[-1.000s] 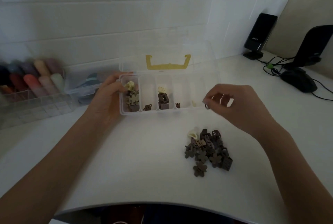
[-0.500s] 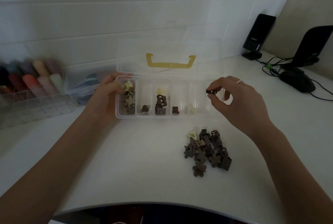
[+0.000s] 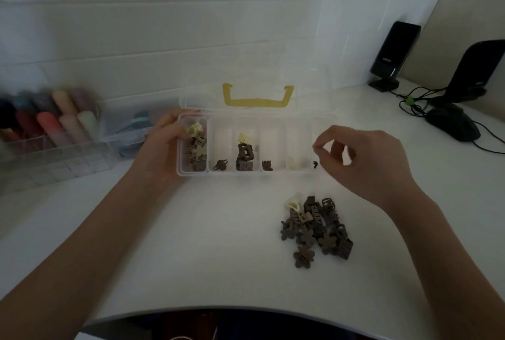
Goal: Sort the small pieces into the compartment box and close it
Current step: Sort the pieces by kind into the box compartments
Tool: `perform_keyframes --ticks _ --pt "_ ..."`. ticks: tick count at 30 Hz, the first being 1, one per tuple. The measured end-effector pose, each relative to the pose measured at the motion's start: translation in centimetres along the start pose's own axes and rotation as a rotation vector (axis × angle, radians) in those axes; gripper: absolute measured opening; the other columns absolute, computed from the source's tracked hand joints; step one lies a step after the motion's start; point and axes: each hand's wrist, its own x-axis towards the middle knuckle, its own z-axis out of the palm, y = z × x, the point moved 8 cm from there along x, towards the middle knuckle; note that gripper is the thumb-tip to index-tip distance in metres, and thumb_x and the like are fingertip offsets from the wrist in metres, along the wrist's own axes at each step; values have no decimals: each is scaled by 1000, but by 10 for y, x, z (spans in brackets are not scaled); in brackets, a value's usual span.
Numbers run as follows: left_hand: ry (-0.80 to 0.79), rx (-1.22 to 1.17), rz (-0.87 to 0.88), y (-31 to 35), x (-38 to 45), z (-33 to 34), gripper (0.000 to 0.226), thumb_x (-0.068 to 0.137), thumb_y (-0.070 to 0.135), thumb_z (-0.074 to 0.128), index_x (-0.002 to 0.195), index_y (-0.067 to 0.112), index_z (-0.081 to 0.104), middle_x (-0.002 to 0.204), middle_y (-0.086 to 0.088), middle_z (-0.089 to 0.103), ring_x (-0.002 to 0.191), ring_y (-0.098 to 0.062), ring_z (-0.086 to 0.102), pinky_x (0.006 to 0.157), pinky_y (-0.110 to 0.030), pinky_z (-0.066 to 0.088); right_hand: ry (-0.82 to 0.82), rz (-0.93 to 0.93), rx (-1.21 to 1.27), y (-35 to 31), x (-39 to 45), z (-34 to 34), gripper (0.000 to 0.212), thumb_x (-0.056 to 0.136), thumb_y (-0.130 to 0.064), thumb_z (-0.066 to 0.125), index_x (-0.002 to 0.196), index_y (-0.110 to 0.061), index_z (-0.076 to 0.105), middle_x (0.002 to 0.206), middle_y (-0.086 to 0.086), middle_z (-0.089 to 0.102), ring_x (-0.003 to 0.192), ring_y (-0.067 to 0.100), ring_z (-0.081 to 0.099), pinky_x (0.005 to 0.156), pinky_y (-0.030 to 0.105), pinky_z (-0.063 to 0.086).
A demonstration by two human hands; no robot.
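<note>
Head view: my left hand (image 3: 164, 148) is gripping the clear plastic compartment box (image 3: 246, 173); my right hand's (image 3: 363, 159) fingers (image 3: 318, 147) are pinching together above its right end, holding nothing.

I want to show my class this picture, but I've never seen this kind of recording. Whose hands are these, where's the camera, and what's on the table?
There is no machine: a person wears a camera on the head, looking down at their own hands. The left hand holds the end of the open clear box, which has clips in several compartments. The right hand hovers over the box's other end, fingertips together; nothing shows between them. A pile of clips lies unsorted on the white table.
</note>
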Motion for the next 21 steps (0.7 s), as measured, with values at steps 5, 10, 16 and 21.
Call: perform_keyframes --ticks 5,10,16,21 --pt "9 16 -25 -1 -2 2 36 81 -9 31 90 14 56 69 4 67 61 -12 65 52 -22 53 -406 -20 86 -6 -8 32 12 79 -32 65 68 -28 61 41 -11 49 42 6 48 48 16 31" --pt "-1 11 -31 -1 -3 2 37 81 -9 32 88 16 58 70 5 67 63 -11 65 55 -21 54 -568 90 -93 4 -13 38 23 78 -52 62 68 -31 63 40 -10 47 39 2 45 46 19 32" --pt "12 10 -20 -1 -1 0 34 79 -7 35 88 16 59 69 5 68 64 -11 66 56 -22 54 -842 245 67 12 -31 61 26 87 -46 56 74 -24 53 58 2 68 32 13 55 44 24 46" --pt "18 19 -27 -2 -2 0 36 81 -7 33 90 16 58 69 6 68 63 -10 65 52 -21 53 -848 220 152 8 -29 64 25 87 -43 58 75 -21 54 61 1 66 32 12 49 43 23 43"
